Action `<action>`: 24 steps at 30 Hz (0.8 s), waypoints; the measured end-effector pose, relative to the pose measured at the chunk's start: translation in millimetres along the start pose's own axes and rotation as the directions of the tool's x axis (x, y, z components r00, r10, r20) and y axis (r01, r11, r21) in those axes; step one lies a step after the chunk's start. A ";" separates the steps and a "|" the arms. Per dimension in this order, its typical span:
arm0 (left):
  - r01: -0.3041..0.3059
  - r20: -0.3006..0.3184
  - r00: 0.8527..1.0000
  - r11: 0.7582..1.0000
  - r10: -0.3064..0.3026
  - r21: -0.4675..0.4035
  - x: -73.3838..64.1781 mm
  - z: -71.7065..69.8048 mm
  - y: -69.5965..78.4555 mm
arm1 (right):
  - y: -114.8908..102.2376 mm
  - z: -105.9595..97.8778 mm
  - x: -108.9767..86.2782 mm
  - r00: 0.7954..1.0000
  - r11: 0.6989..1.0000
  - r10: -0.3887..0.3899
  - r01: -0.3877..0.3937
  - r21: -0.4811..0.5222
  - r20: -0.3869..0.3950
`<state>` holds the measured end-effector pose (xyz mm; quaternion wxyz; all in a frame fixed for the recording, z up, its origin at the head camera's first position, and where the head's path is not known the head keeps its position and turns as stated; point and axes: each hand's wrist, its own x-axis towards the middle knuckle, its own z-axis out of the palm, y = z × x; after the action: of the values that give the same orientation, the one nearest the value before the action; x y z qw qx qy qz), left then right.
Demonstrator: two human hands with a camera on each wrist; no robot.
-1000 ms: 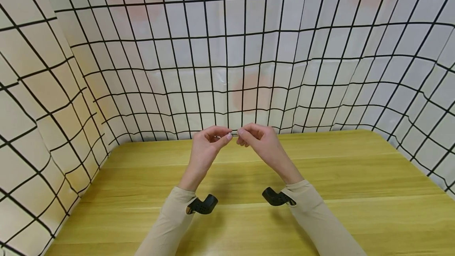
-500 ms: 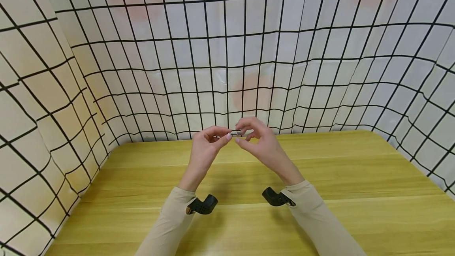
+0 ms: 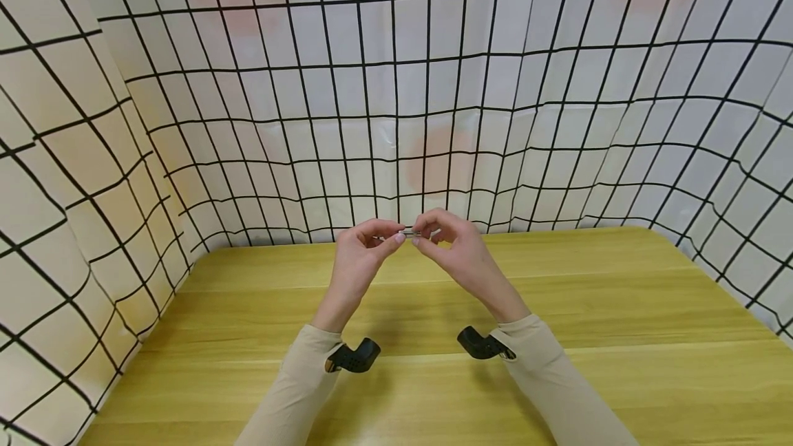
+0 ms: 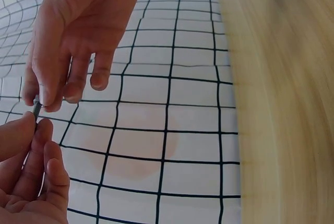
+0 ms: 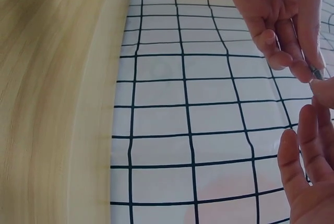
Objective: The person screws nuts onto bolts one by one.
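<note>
A small, slim metal bolt (image 3: 409, 232) is held level between my two hands above the far edge of the table, and its exact shape is mostly covered by fingers. My left hand (image 3: 361, 253) pinches its left end with thumb and forefinger. At the other end, my right hand (image 3: 457, 246) has its thumb and forefinger around the bolt. Grooves like a thread show on the bolt (image 5: 317, 72) in the right wrist view. In the left wrist view, a short dark length of the bolt (image 4: 37, 108) shows between the fingertips of both hands.
The wooden table (image 3: 396, 391) spreads out below both forearms. Behind it and at the sides hang white sheets (image 3: 347, 88) with a black grid. Black wrist cameras (image 3: 359, 356) stick out from both beige sleeves.
My right fingers parted from the bolt's right end half a second ago, showing more of it, and now close on it again. My left hand keeps its pinch in place.
</note>
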<state>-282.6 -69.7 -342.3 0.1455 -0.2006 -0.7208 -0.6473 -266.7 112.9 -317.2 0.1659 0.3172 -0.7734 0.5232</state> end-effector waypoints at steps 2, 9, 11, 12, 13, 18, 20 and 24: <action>-0.001 -0.003 1.000 1.000 0.001 0.000 -0.3 -0.3 -0.4 | 0.3 0.6 -0.2 1.000 1.000 0.027 -0.027 -0.003 -0.005; -0.004 -0.004 1.000 1.000 0.004 -0.004 0.3 -1.7 -2.7 | 5.2 1.4 -0.7 0.992 0.992 0.123 -0.123 -0.004 -0.012; -0.004 -0.004 1.000 1.000 0.004 -0.004 0.3 -1.8 -2.9 | 13.3 1.9 -0.2 0.990 0.990 0.143 -0.143 -0.009 -0.010; -0.004 -0.005 1.000 1.000 0.004 -0.004 0.2 -1.9 -2.9 | 17.7 2.1 0.2 0.989 0.989 0.150 -0.150 -0.010 -0.009; -0.004 -0.006 1.000 1.000 0.004 -0.001 0.1 -1.9 -3.0 | 22.4 2.3 0.5 0.987 0.987 0.158 -0.158 -0.010 -0.009; -0.002 -0.005 1.000 1.000 0.002 0.005 -0.1 -1.1 -2.1 | 35.3 2.0 0.8 0.985 0.985 0.171 -0.171 0.016 -0.004; -0.002 -0.002 1.000 1.000 0.002 0.006 0.0 -0.5 -1.7 | 36.7 1.5 0.6 0.987 0.986 0.163 -0.163 0.029 0.000; -0.006 0.000 1.000 1.000 0.006 0.012 0.1 0.8 -1.9 | 39.4 1.1 0.3 0.990 0.989 0.142 -0.142 0.034 0.000</action>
<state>-283.5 -69.1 -344.0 0.1488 -0.2020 -0.7240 -0.6425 -293.1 121.7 -345.2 0.1236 0.2636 -0.7849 0.5470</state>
